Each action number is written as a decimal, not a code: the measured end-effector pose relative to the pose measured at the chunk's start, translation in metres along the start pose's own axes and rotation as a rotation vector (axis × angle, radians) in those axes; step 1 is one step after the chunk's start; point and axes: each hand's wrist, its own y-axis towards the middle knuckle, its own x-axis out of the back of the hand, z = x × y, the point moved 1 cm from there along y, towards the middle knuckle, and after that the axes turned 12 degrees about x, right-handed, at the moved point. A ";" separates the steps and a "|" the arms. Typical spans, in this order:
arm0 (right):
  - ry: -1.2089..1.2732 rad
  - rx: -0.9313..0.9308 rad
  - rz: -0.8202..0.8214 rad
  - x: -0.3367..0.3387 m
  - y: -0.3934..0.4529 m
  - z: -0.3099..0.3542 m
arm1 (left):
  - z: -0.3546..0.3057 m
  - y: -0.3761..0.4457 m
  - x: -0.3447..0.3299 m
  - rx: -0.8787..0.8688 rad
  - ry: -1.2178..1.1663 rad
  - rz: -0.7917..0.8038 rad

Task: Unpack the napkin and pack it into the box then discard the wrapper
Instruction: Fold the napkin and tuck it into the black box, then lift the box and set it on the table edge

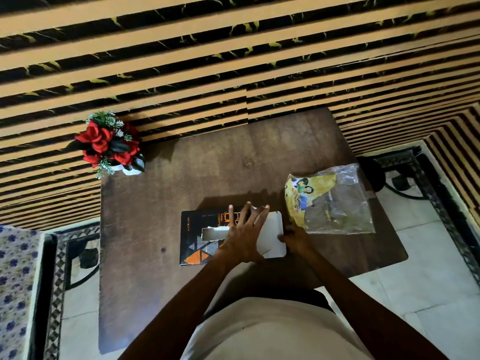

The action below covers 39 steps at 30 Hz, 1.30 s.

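A black tissue box (197,237) with orange triangle patterns lies flat on the brown wooden table (145,203). White napkin shows through the slot (214,233) in its top. My left hand (245,235) presses flat on the box's right part, fingers spread. At the box's right end a white end flap (272,237) stands open, and my right hand (294,239) pinches its edge. The empty wrapper (335,201), clear plastic with a yellow printed panel, lies on the table just right of the box, apart from both hands.
A pot of red artificial roses (111,146) stands at the table's far left corner. A striped wall runs behind the table. A black stool (374,175) sits past the right edge, and a blue-flowered cushion (15,281) lies at the left.
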 end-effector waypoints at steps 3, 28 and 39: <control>0.128 0.000 0.010 0.003 -0.006 0.000 | -0.001 0.003 -0.001 0.009 0.014 -0.007; -0.299 0.389 -0.225 -0.041 -0.055 0.077 | 0.123 -0.069 -0.014 0.714 -1.210 -0.199; 0.407 0.168 0.116 -0.033 -0.015 0.107 | 0.121 -0.034 0.023 0.547 -1.496 -0.193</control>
